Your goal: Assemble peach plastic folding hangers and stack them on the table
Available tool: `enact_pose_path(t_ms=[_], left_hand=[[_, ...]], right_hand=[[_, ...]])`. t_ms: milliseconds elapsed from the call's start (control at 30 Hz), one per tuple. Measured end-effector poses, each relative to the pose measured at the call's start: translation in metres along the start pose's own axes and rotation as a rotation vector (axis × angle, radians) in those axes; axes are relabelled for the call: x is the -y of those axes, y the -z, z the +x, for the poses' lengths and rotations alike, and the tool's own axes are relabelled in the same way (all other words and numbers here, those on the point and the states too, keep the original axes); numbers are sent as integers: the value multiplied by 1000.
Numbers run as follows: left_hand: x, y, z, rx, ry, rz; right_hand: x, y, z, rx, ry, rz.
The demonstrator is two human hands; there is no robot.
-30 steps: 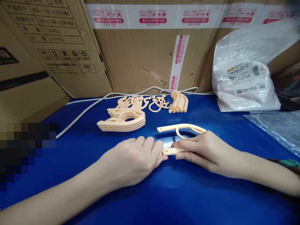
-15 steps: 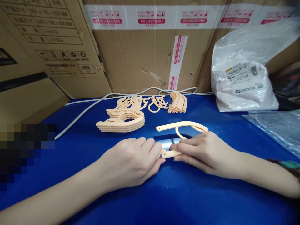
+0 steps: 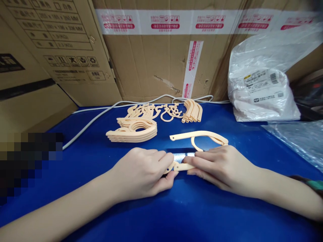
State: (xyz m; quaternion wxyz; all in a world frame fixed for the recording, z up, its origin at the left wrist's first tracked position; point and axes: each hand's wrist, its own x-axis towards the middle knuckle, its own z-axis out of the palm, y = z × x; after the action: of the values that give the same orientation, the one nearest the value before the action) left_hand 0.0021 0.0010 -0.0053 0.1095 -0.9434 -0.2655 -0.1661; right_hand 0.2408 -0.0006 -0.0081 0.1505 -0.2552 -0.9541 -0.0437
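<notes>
My left hand [image 3: 148, 171] is closed, thumb and fingers pinching a small cream plastic hanger piece [image 3: 168, 169] with a hole in it. My right hand [image 3: 222, 164] grips a cream hanger arm [image 3: 182, 167], whose holed end touches the left hand's piece. Fingers hide most of both parts. Just behind the right hand is another cream hanger arm [image 3: 196, 134] with a curved piece below it; its right end is partly covered by the hand, and I cannot tell whether it joins the held arm.
A stack of folded hangers [image 3: 133, 136] lies on the blue table [image 3: 161, 215]. Behind it are loose hooks [image 3: 166, 116] and a pile of hanger arms [image 3: 192, 111]. A white cable [image 3: 93, 122], cardboard boxes [image 3: 151, 64] and a white plastic bag [image 3: 262, 90] line the back.
My left fingers have shifted slightly, showing more of the small piece and its hole. The two held parts still touch. The whole view has moved a little.
</notes>
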Motion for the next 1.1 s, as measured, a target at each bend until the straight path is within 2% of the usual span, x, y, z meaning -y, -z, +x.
enact_pose_path(t_ms=[733,1100], left_hand=[[1,0,-1,12,-7,-52],[4,-2,-1,105,32,-148]], right_hand=[[1,-2,0,22,-12,41],[-1,-4,0,75,-67,142]])
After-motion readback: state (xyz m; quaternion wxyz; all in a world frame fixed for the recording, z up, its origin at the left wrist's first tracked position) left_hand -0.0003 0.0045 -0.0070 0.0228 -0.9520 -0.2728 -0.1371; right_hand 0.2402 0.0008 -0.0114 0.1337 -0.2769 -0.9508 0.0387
